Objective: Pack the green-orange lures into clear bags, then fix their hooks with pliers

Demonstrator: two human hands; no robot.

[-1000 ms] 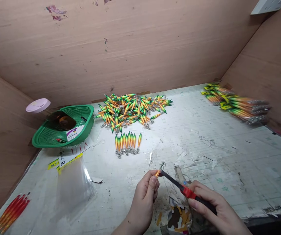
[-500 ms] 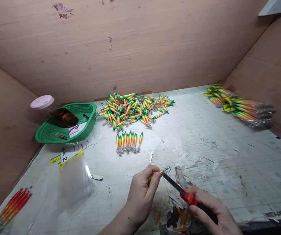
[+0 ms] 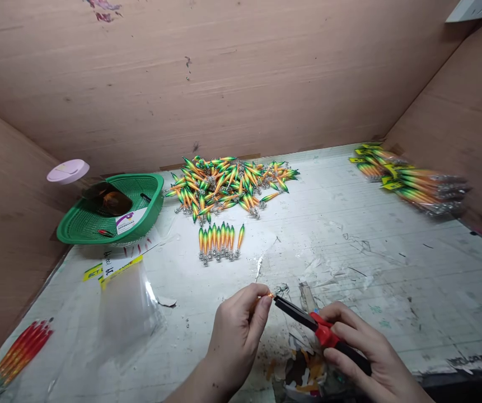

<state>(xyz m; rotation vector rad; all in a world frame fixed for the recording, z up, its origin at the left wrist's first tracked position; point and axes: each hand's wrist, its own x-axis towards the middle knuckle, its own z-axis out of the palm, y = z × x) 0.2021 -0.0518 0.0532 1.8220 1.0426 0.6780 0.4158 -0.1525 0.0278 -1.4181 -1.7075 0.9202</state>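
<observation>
Between thumb and forefinger my left hand pinches a squid jig; its body is mostly hidden by my fingers, and its wire hooks stick out to the right. My right hand is closed around the red and black handles of long-nose pliers. The tips of the pliers reach the jig's hook end, right beside my left fingertips. Beyond my hands, several green, yellow and orange jigs stand in a neat row. Behind them lies a large pile of matching jigs.
At left, a green basket holds a brown-tinted container and a label. Clear plastic bags lie in front of it. Red jigs sit at the lower left, bagged jigs at the far right. Scraps lie near my right hand.
The jaws of the pliers have parted slightly, and the fingers of my right hand have loosened on the handles. My left hand and the jig have shifted a little to the left.
</observation>
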